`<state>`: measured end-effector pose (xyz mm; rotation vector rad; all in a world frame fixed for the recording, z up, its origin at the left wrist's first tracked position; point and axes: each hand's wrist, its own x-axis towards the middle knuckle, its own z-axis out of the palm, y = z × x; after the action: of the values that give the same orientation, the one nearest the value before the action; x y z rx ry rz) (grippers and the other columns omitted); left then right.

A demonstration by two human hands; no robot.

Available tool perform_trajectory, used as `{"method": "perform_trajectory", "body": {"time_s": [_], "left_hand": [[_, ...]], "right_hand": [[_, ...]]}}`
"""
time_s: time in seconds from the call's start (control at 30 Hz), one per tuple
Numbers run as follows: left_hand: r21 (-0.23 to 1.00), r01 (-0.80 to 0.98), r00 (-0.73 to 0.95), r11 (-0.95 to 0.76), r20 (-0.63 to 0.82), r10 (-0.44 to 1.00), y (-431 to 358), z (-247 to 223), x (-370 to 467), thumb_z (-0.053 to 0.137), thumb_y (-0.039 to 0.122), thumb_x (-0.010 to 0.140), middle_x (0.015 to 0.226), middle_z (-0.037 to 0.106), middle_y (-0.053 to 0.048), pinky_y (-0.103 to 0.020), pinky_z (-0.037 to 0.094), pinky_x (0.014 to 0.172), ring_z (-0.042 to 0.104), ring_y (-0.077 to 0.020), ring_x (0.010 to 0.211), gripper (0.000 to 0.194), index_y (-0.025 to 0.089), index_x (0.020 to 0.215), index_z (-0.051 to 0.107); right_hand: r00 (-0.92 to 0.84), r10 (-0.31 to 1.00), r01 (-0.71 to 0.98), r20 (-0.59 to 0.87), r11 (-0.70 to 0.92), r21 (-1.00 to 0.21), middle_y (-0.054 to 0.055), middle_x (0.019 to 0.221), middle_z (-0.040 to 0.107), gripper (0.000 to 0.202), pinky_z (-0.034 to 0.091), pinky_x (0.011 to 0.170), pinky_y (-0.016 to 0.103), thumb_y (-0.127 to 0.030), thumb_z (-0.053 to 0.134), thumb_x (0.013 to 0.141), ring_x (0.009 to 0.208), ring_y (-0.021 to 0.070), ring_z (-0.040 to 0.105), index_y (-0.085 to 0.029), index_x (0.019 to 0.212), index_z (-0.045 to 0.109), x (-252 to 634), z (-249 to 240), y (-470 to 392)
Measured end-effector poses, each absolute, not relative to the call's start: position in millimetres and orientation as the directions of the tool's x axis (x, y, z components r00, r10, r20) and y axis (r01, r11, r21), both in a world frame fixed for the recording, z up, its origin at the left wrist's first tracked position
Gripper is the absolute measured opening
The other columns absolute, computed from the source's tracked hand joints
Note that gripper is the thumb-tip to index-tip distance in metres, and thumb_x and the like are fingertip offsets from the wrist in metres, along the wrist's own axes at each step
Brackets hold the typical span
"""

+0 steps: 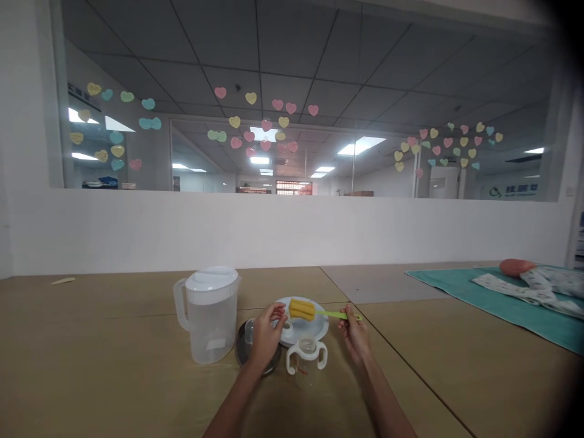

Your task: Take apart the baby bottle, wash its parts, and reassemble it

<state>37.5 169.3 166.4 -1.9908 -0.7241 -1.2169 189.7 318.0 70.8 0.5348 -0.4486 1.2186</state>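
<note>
My right hand (354,336) is closed on the green handle of a sponge bottle brush (302,309), which lies level above a white plate (319,332). Its yellow sponge head points left. Beside the tip of that sponge is my left hand (268,333), its fingers bent and apart, with no object visible between them. A small white bottle part (287,330) sits on the plate's left side, close to my left thumb. In front of the plate stands a clear baby bottle (306,362) with two white handles. A dark round tray (241,353) carries a clear cap (249,331), partly hidden by my left hand.
A clear lidded pitcher (213,325) stands left of the tray. At the right, a teal cloth (449,285) bears patterned fabric (515,292) and an orange-red object (516,267). A thin pale piece (62,281) lies far left. A white wall (274,231) borders the table behind.
</note>
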Motion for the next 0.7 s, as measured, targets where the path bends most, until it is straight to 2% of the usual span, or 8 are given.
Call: {"method": "perform_trajectory", "body": {"time_s": [0.13,0.23,0.3,0.37,0.53,0.7], "left_hand": [[-0.373,0.741,0.491,-0.558,0.869,0.071,173.7,159.6,26.1,0.051,0.022,0.083,0.098,0.063,-0.005,-0.027,0.051,0.081,0.061,-0.0134,0.087,0.018,0.017,0.098,0.061],[-0.410,0.733,0.500,-0.543,0.866,0.021,173.9,156.3,20.3,0.048,0.022,0.086,0.100,0.062,-0.004,-0.026,0.050,0.082,0.060,-0.0133,0.092,0.017,0.018,0.097,0.060],[-0.414,0.754,0.475,-0.511,0.880,-0.011,172.0,155.8,18.3,0.048,0.025,0.087,0.099,0.062,-0.004,-0.026,0.050,0.080,0.060,-0.0131,0.089,0.017,0.018,0.097,0.060],[-0.413,0.792,0.438,-0.450,0.898,-0.052,169.2,157.0,16.5,0.048,0.027,0.088,0.098,0.062,-0.004,-0.027,0.049,0.079,0.059,-0.0134,0.085,0.017,0.019,0.097,0.060],[-0.393,0.862,0.373,-0.321,0.919,-0.126,163.1,164.1,4.8,0.043,0.026,0.089,0.097,0.059,-0.005,-0.029,0.045,0.078,0.056,-0.0159,0.084,0.019,0.018,0.098,0.058],[-0.373,0.917,0.367,-0.144,0.928,-0.065,162.4,170.6,-12.6,0.045,0.013,0.079,0.087,0.056,-0.005,-0.031,0.042,0.082,0.053,-0.0180,0.086,0.027,0.015,0.104,0.055]], "right_hand": [[0.341,0.787,-0.939,0.514,0.256,0.231,-0.004,0.070,0.059,0.042,0.046,0.046,0.017,-0.033,0.085,0.047,0.051,0.0055,0.050,-0.012,0.074,0.061,188.9,69.9,321.3],[0.329,0.782,-0.944,0.530,0.279,0.176,-0.003,0.068,0.059,0.045,0.044,0.044,0.018,-0.034,0.086,0.043,0.049,0.0060,0.049,-0.011,0.072,0.061,185.8,69.8,321.8],[0.280,0.765,-0.956,0.580,0.279,0.095,-0.002,0.063,0.057,0.044,0.043,0.042,0.018,-0.034,0.086,0.045,0.047,0.0063,0.048,-0.009,0.072,0.062,183.7,69.9,320.5],[0.242,0.763,-0.966,0.600,0.250,0.072,-0.003,0.060,0.055,0.041,0.041,0.041,0.017,-0.032,0.085,0.048,0.046,0.0060,0.047,-0.009,0.073,0.060,183.3,69.9,319.2],[0.237,0.823,-0.968,0.515,0.155,0.198,-0.006,0.063,0.053,0.031,0.040,0.039,0.015,-0.026,0.078,0.062,0.044,0.0036,0.044,-0.013,0.075,0.054,189.1,67.9,323.1],[0.233,0.836,-0.969,0.497,0.153,0.196,-0.005,0.063,0.054,0.028,0.041,0.039,0.016,-0.024,0.077,0.063,0.044,0.0047,0.045,-0.013,0.076,0.054,189.7,66.8,330.3]]}}
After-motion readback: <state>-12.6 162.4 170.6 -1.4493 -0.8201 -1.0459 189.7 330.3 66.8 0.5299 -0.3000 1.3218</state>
